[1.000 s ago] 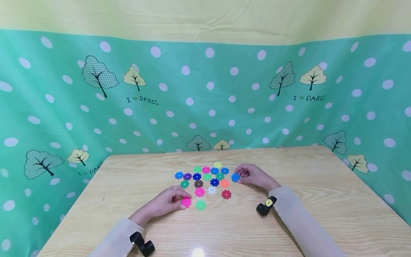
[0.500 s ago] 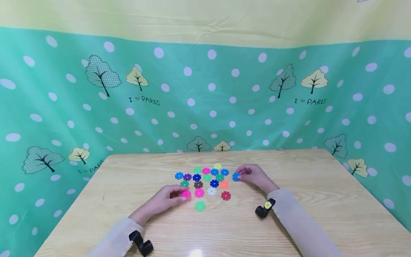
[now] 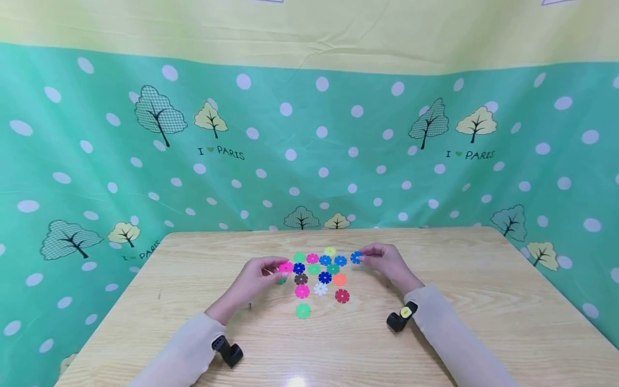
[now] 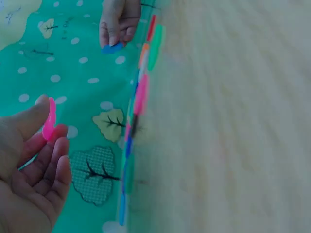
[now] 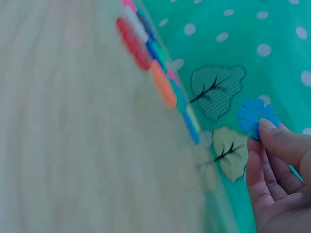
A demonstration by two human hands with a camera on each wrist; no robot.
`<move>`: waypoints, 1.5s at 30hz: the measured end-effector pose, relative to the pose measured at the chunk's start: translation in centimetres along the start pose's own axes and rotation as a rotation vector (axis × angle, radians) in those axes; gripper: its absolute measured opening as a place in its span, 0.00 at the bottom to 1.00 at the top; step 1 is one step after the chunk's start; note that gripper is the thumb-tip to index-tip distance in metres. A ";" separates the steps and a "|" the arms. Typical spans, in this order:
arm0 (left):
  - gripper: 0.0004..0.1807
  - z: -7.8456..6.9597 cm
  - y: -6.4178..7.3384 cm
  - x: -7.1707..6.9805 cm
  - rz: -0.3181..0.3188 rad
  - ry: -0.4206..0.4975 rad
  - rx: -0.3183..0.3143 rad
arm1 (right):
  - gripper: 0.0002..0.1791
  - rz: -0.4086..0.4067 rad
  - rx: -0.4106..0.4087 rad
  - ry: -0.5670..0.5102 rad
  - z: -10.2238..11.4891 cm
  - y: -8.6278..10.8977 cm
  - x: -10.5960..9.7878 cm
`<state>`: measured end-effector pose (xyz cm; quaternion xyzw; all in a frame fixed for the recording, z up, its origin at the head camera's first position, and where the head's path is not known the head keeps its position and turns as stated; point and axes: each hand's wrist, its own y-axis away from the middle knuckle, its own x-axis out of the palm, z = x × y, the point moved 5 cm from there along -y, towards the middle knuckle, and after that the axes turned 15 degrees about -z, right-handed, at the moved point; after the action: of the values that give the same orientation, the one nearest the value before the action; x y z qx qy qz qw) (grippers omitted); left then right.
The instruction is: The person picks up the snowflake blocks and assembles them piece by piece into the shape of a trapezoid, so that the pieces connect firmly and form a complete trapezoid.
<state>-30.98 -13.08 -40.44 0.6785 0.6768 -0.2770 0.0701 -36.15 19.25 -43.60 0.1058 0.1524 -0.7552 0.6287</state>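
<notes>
My left hand pinches a pink notched disc between thumb and fingers, lifted above the table in the left wrist view. It overlaps the left end of the disc group in the head view and hides a few discs there. At the group's right side, my right hand holds a blue notched disc by its edge with thumb and fingertips, also raised. Between the hands lie several flat notched discs, among them a dark brown disc, a white disc, an orange disc and a red disc.
A light green disc lies nearest the front of the group. The wooden table reaches back to a green dotted curtain. Black wrist cameras are strapped over both sleeves, the left camera low near the table.
My left hand has carried the pink disc away from the front, up and toward the back of the group. My right hand has raised the blue disc slightly, keeping its grip.
</notes>
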 end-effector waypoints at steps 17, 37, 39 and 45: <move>0.21 -5.6 -0.8 2.2 -0.048 0.118 -0.027 | 0.11 -0.096 -0.199 -0.171 6.8 4.3 0.4; 0.20 -6.7 -0.3 3.9 -0.071 0.216 -0.019 | 0.10 -0.002 -0.248 -0.252 8.1 5.9 1.9; 0.19 -6.7 -0.3 4.0 -0.082 0.208 -0.018 | 0.10 0.001 -0.239 -0.253 8.1 5.9 1.9; 0.19 -6.7 -0.4 4.0 -0.098 0.200 -0.037 | 0.11 0.018 -0.265 -0.246 8.5 6.3 2.1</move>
<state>-29.78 -6.39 -36.55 0.6675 0.7177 -0.1984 0.0012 -30.06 13.25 -37.07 -0.0698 0.1713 -0.7301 0.6578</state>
